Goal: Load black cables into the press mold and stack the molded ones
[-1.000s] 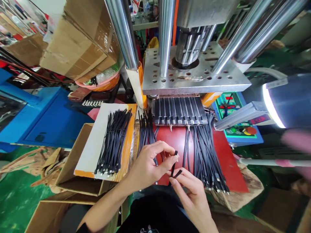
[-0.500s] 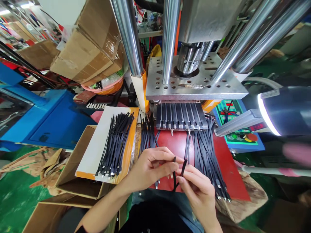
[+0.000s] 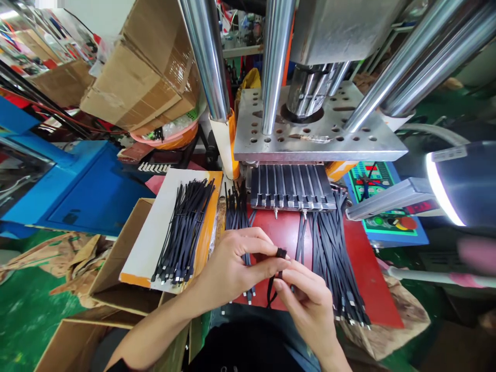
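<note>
Over the red work surface, both hands meet around a short black flat cable. My left hand pinches it near its upper end between thumb and fingers. My right hand grips it just below and to the right, fingertips touching the left ones. A loop of the cable hangs beneath the fingers. Behind the hands sits a black grooved metal mould under the press. One bundle of black cables lies to the right, another to the left of the mould.
A white board at left bears a pile of black cables. Steel press plate and columns rise ahead. A lamp and a control panel stand at right. An open cardboard box is at lower left.
My right hand has moved slightly left, closer to my left hand. The cable's upper piece, upright before, now lies between the fingertips of both hands. The camera view has shifted slightly.
</note>
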